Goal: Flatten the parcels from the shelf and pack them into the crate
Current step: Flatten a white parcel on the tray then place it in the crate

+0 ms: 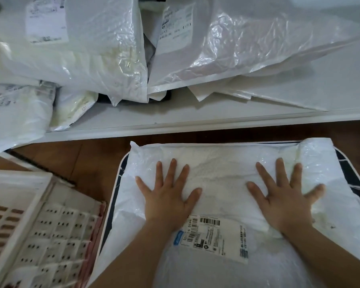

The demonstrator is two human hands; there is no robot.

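White plastic mailer parcel with a printed barcode label (216, 204) lies on a dark, white-edged surface (349, 173). Left hand (166, 196) and right hand (285, 200) press flat on it, fingers spread, grip open. White perforated plastic crate (29, 225) sits left of the parcel; white shelf (175, 119) with more white mailers (81, 48) beyond it.

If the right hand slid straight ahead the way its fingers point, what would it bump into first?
Probably nothing at first: the right hand would slide along the white parcel to its far edge, then likely reach the shelf edge beyond.
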